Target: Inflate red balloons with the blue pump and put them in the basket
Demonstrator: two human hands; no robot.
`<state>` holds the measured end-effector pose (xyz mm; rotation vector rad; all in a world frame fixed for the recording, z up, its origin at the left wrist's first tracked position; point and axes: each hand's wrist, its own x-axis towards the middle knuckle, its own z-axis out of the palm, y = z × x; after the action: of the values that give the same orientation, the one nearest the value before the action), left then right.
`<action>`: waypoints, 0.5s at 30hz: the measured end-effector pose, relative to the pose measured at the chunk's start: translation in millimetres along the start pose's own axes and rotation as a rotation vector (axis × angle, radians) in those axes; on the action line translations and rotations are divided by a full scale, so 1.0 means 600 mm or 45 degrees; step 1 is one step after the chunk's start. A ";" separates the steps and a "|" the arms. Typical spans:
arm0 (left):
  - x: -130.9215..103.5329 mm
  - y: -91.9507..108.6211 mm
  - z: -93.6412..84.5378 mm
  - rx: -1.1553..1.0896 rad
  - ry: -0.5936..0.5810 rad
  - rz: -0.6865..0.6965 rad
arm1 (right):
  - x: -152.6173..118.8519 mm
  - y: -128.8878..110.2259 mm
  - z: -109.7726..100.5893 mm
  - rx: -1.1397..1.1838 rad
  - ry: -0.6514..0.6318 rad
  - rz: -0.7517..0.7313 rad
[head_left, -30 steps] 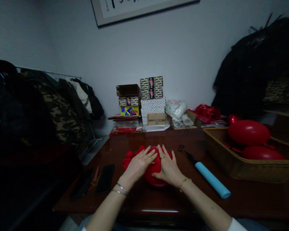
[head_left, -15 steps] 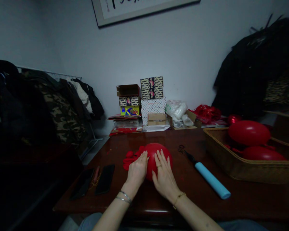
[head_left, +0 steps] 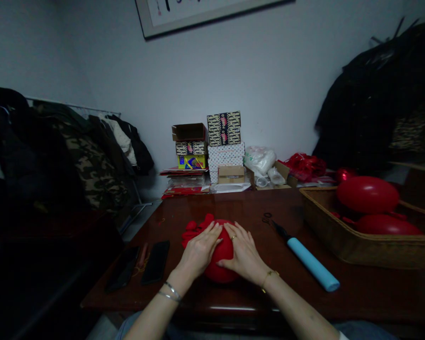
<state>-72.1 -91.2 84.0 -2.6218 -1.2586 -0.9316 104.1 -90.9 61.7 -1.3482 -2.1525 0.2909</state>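
Note:
A round red balloon rests on the table in front of me, partly covered by both hands. My left hand is curved over its left side, fingers together near the top. On the other side, my right hand cups the balloon with fingers a little spread and the thumb lower down its front. Just behind my left hand lies a bunch of uninflated red balloons. Right of my right hand are a blue balloon pump with a black nozzle and a pair of dark-handled scissors.
A wicker basket with inflated red balloons stands at the right. Dark phones lie at the table's left. Stacked boxes and plastic bags line the back. Clothes hang on a rack at left.
The balloon has come slightly toward me and down between my hands. My fingers have drawn closer together over its top, and my right hand now wraps its side more.

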 end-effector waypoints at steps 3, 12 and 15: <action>0.000 -0.007 0.001 0.021 -0.031 0.173 | 0.001 0.000 -0.012 0.075 -0.078 0.001; -0.019 -0.015 0.028 0.179 0.118 -0.235 | -0.026 -0.001 0.042 0.139 0.159 -0.140; -0.024 -0.003 0.033 0.215 0.120 -0.411 | -0.028 -0.019 0.064 0.017 0.187 -0.117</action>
<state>-70.5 -93.7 59.5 -2.2618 -1.6864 -0.9301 79.2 -106.5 29.9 -1.2200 -2.0794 0.1646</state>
